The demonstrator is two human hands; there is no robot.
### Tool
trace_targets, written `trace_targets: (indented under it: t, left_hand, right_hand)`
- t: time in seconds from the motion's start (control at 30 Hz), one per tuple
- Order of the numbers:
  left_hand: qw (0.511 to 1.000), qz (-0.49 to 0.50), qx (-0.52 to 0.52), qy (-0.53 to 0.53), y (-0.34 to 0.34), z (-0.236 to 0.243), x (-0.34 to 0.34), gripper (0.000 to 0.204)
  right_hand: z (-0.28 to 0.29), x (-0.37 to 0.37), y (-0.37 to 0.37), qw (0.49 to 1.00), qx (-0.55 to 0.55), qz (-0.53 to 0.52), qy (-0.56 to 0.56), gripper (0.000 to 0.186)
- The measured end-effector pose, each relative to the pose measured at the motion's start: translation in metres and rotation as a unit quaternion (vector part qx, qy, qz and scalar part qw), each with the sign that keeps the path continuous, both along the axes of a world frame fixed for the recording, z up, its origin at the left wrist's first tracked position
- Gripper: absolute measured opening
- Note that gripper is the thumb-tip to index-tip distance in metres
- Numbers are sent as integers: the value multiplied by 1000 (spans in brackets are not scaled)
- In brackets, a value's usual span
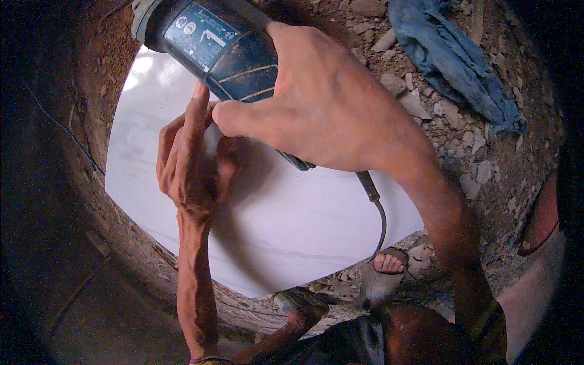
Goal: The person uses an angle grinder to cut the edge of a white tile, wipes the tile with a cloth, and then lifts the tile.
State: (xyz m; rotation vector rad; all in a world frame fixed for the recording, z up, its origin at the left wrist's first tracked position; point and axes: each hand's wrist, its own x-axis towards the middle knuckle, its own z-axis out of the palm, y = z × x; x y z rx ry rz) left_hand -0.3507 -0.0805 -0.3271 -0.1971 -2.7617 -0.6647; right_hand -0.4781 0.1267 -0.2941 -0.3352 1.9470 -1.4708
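Observation:
My right hand is wrapped round the body of a blue and black corded angle grinder. Its grey head points to the upper left, and any disc is hidden or out of frame. Below the grinder is my left hand, its index finger stretched up with the tip at the tool's lower edge. The other left fingers are bent and partly hidden, with nothing visible in them. Under both hands lies a large white slab with faint grey veining, and the hands' shadow falls across it.
The black power cord runs from the grinder's rear over the slab's right edge towards my sandalled foot. Rubble covers the ground at right, with a crumpled blue cloth on it. A thin wire lies at left.

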Motion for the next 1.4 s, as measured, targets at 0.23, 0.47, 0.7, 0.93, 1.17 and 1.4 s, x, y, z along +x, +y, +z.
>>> trace_targets:
  t: [0.23,0.47,0.7,0.93,1.17,1.4]
  left_hand:
    - [1000,4,-3,-20,2,4,2,76]
    - [1000,-16,6,17,2,1,0,77]
    - [999,-32,5,13,1,4,1,72]
    - [999,-27,12,14,2,4,1,71]
    - [999,-38,19,33,0,3,4,71]
    - [999,-47,10,16,0,6,1,66]
  right_hand:
    - [-8,4,3,996,73,21,52,57]
    - [-14,9,5,994,81,7,69,58]
    - [-10,11,7,996,74,10,51,58]
    - [-10,14,6,995,71,-4,74,58]
    - [-5,14,9,996,79,11,45,57]
    - [16,12,7,997,76,-11,9,56]
